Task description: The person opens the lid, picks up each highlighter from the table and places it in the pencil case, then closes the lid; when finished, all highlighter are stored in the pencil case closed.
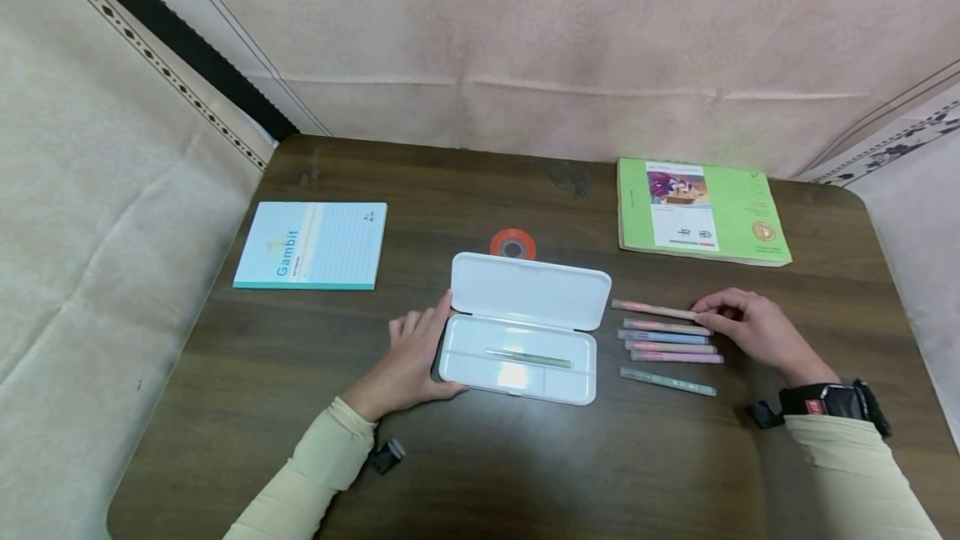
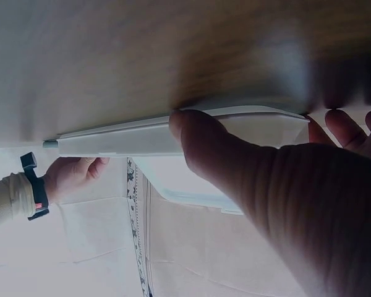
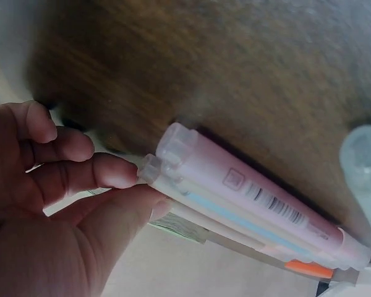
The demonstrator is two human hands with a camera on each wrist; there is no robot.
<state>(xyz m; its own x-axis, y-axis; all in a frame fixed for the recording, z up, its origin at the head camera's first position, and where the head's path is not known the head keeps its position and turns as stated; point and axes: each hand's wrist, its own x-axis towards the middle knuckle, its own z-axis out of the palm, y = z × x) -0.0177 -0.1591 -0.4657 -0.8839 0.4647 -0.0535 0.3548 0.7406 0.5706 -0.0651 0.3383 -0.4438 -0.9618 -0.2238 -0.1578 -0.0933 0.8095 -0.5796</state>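
A white plastic pencil case [image 1: 517, 390] lies with its lid raised back, and one slim pale green pen [image 1: 527, 357] rests inside. My left hand [image 1: 412, 361] holds the case at its left end, the thumb on the front wall and the fingers along the side. To the right of the case, my right hand [image 1: 750, 332] pinches the right end of a pink pen [image 1: 651, 308], the rearmost in a row. Close in front of it lie several more pens, among them a blue pen [image 1: 667, 338] and a pink-purple pen [image 3: 260, 192]. A teal pen [image 1: 667, 382] lies apart, nearest me.
Behind the lid lies an orange-red tape roll [image 1: 513, 244]. A light blue notebook [image 1: 311, 246] is at the back left of the brown table [image 1: 480, 473], and a green book [image 1: 738, 215] at the back right. Pale cloth [image 1: 480, 40] hangs around the table.
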